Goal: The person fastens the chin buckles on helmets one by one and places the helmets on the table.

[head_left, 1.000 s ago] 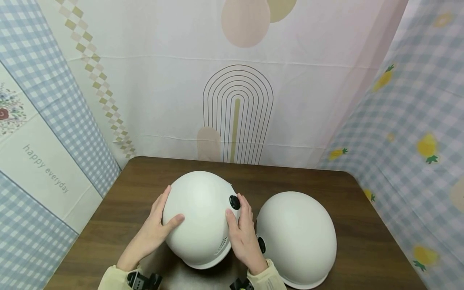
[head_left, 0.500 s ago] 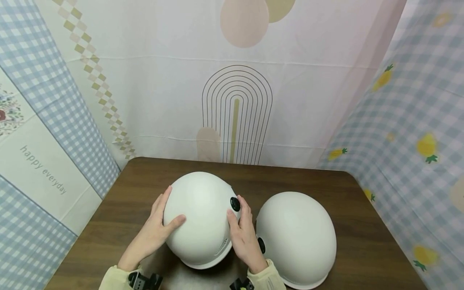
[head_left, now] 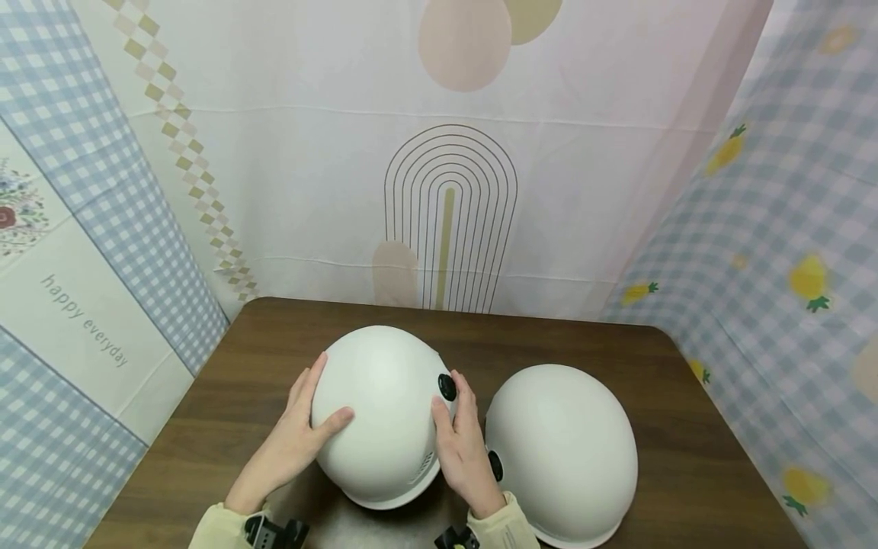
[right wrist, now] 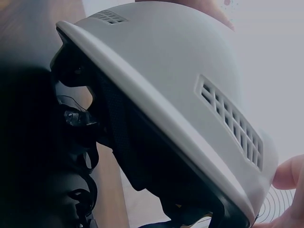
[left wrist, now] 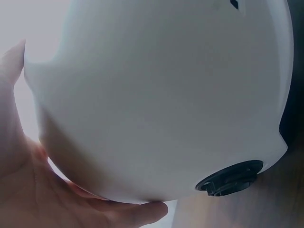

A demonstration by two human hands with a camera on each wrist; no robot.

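A white helmet (head_left: 380, 412) with a black round fitting (head_left: 447, 386) on its side is held between both hands. My left hand (head_left: 291, 438) grips its left side, thumb on the shell and fingers spread round the far side. On the other side my right hand (head_left: 465, 450) holds it beside the black fitting. The right wrist view shows the shell tilted, with a vent grille (right wrist: 232, 123), a dark inside and black straps (right wrist: 88, 156) hanging below the rim. A second white helmet (head_left: 562, 450) sits on the table close to my right hand.
The brown wooden table (head_left: 288, 320) carries both helmets. Behind it hangs a patterned pale cloth (head_left: 309, 175). Checked blue cloths hang at the left and right (head_left: 754, 229). Dark wrist cameras (head_left: 274, 530) sit at the cuffs.
The held helmet and both hands have shifted very slightly to the right. Both hands keep their hold, and the second helmet stays in place.
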